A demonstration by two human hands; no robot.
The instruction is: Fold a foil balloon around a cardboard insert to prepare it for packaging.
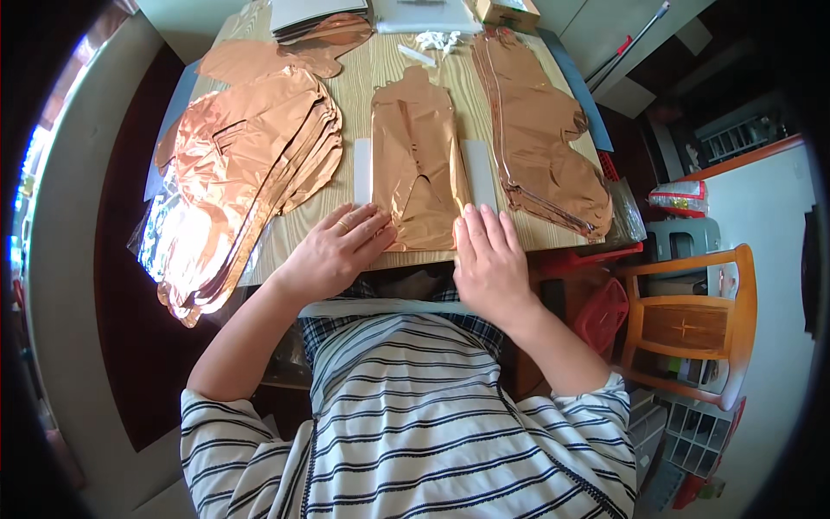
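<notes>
A copper-coloured foil balloon (413,164), flat and folded into a long panel, lies in front of me on the wooden table. White card (480,173) shows from beneath it on both sides. My left hand (340,246) lies flat on its lower left corner, fingers stretched out. On the lower right edge rests my right hand (491,259), its fingers also straight and close together. Neither hand grips anything. To the left is a thick stack of flat copper foil balloons (251,147), overhanging the near edge. Another flat foil pile (545,138) lies on the right.
Further copper foil (268,56) lies at the back left, below a grey stack of sheets (316,10). Crumpled white scraps (438,41) and a small white strip (417,56) sit at the back, near a cardboard box (508,13). A wooden chair (683,324) stands right of the table (346,99).
</notes>
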